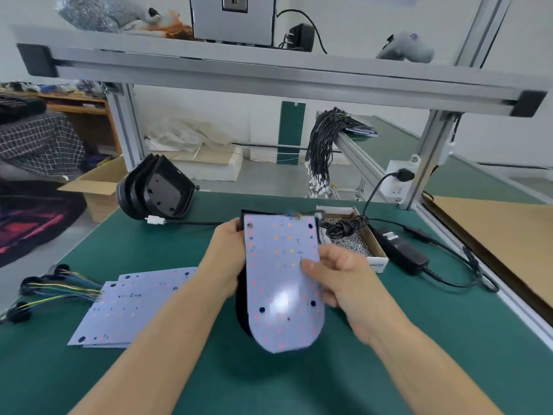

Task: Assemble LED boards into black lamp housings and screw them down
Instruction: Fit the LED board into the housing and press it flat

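My left hand (223, 259) grips the black housing (241, 307), apparently steadying it, while my right hand (338, 275) pinches the LED board (281, 283) for seating.

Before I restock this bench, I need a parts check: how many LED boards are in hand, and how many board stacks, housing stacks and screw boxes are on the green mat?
White LED board held in both hands: 1
Loose stack of white LED boards on the mat: 1
Stack of black plastic lamp housings: 1
Cardboard box of silver screws: 1
Total: 4
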